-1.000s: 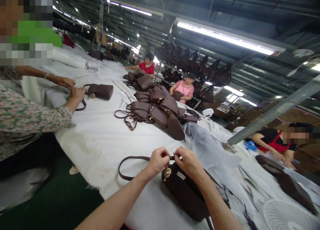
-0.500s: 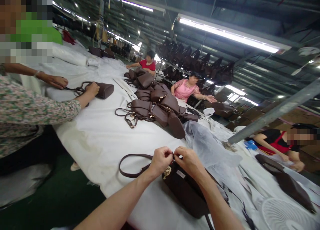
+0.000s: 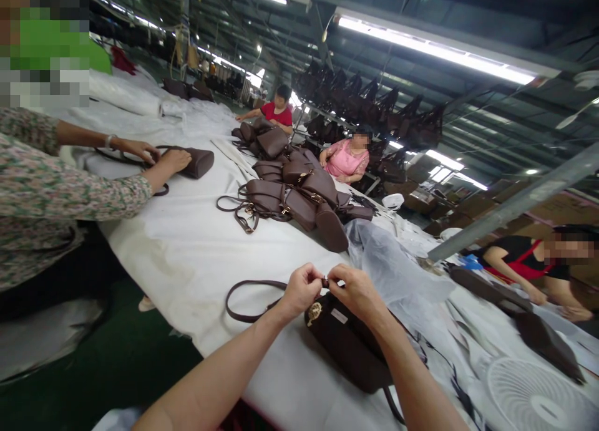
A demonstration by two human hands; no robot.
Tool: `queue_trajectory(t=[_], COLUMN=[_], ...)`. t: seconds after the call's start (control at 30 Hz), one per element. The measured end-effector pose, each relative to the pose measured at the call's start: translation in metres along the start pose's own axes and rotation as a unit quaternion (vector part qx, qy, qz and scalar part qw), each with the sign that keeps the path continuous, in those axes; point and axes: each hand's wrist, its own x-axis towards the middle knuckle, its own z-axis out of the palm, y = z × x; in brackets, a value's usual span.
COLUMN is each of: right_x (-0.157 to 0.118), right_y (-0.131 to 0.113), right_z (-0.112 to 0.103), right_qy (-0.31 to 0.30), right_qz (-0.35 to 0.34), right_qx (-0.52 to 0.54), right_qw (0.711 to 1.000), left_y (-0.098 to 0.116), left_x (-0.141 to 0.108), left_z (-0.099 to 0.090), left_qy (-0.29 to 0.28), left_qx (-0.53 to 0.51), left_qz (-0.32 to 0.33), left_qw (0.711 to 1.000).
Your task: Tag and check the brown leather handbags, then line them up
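With left hand (image 3: 302,294) and right hand (image 3: 355,294) nearly fingertip to fingertip, pinching a small dark piece (image 3: 324,282). Closed on it from both sides, as far as visible; too small and too covered to identify as strap end, tab or fastener.

As to the dark brown bag (image 3: 346,350): rests on the white-covered bench (image 3: 187,262), just below the hands, partly hidden by the right forearm (image 3: 416,368). Bears a gold-coloured charm (image 3: 314,314) and a pale label (image 3: 339,316), both present on the visible side. Beyond the left hand, appears to trail a strap loop (image 3: 243,318) across the bench, though not traceable to its join.

Judged as mid-work: apparently complete as to charm and label, not yet so at the small dark piece. Cannot confirm whether fastened, half-threaded or loose there.

Regarding the pile of brown bags (image 3: 299,194) farther up the bench: lies well apart, touched by neither hand. Cannot tell whether finished or waiting. Likewise for the second brown bag (image 3: 202,163), under a co-worker's hand (image 3: 178,161): handled separately.
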Motion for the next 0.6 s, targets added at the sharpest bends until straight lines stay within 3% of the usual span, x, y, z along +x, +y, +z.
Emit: queue_trajectory(t=[0.13,0.23,0.37,0.47,0.6], right_x=[-0.006,-0.018,-0.044,-0.063,-0.076], right_y=[0.000,-0.004,-0.013,-0.014,-0.007], right_z=[-0.004,-0.006,-0.009,-0.013,-0.013], right_qy=[0.027,0.010,-0.063,-0.112,-0.117], right_qz=[0.003,-0.037,-0.125,-0.154,-0.193], right_qx=[0.044,0.062,-0.062,-0.156,-0.216], right_qw=[0.999,0.997,0.988,0.969,0.950], left_y=[0.009,0.017,0.022,0.020,0.017], left_x=[0.000,0.001,0.002,0.002,0.001], left_z=[0.000,-0.006,-0.017,-0.021,-0.022], left_qy=[-0.053,-0.066,-0.059,-0.063,-0.076], left_qx=[-0.104,-0.215,-0.271,-0.292,-0.334], left_qz=[-0.068,-0.109,-0.136,-0.141,-0.127], left_qw=[0.991,0.968,0.951,0.944,0.931])
